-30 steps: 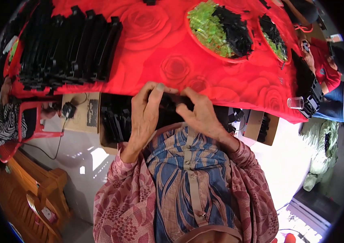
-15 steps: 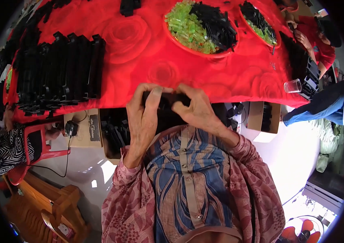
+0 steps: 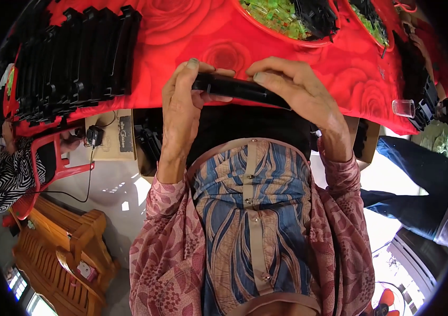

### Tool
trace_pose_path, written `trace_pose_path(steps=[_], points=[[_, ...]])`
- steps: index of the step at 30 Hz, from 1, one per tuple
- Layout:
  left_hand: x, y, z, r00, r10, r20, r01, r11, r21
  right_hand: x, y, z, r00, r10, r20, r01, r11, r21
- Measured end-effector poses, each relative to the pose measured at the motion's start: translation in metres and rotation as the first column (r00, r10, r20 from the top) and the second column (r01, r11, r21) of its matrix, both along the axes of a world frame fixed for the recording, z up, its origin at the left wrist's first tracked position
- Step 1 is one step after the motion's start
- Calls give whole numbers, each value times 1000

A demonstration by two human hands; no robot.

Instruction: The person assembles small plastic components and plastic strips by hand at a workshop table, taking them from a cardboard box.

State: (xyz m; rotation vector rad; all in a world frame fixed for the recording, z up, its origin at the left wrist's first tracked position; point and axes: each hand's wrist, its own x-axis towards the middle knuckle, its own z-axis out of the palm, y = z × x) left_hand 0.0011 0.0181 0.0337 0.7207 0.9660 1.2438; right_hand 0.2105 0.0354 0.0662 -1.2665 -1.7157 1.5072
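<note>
A long, slim black plastic part (image 3: 237,88) is stretched between my two hands at the near edge of the red-covered table. My left hand (image 3: 178,108) pinches its left end, thumb on top and fingers underneath. My right hand (image 3: 311,95) grips the other end, with the thumb laid along the part and the fingers bent over it. To the left on the table stands a dense row of similar black plastic parts (image 3: 76,63).
A red bowl (image 3: 308,43) of green and black small pieces sits at the far edge of view, with another bowl beside it. A clear cup (image 3: 403,108) lies near the right corner. Below are a cardboard box (image 3: 110,139), a red chair (image 3: 37,176) and a wooden bench (image 3: 50,247).
My hands have moved apart and up over the table edge, and the black plastic part now shows plainly between them. The view has shifted, so the bowls sit higher in it.
</note>
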Motion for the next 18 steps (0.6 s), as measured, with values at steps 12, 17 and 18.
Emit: trace_pose_path(steps=[12,17,18], points=[[7,-17,28,962,94,-255,-68,992,107,-24,-7,-20,996,12,91,-20,997,79],[5,-26,36,893,161,-420,-110,984,143,-36,-21,-22,985,-115,128,101,989,105],[5,-29,37,881,171,-441,-107,980,167,-39,-25,-18,986,-131,102,123,989,84]])
